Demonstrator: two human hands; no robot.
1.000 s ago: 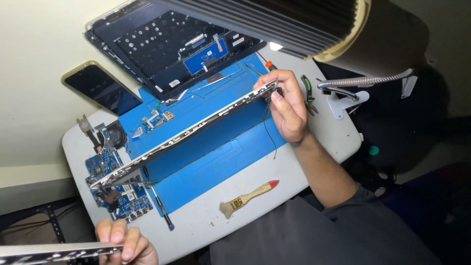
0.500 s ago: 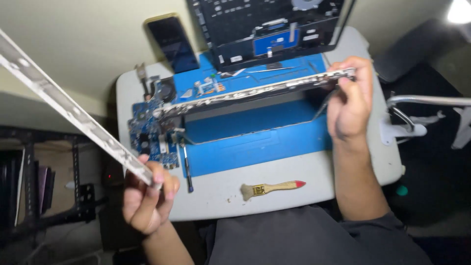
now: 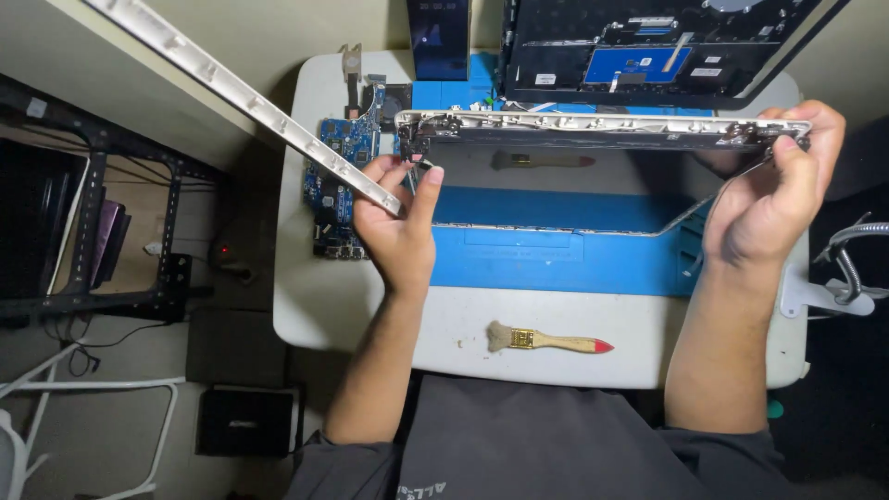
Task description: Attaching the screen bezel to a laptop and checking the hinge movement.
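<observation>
Both hands busy w/ laptop parts
Left hand (image 3: 396,222) grips long bezel strip (image 3: 245,97); right hand (image 3: 773,199) clamps screen panel (image 3: 593,130) over blue mat (image 3: 556,259).

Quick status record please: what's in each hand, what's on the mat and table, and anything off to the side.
left hand: grips one end of a long silver bezel strip, which runs up to the left
right hand: holds the right end of the laptop lid panel, raised on edge above the mat
blue mat: on the white table, mostly bare
circuit board: at the mat's left edge
brush: near table front
laptop base: open, at the back
phone: back left
</observation>
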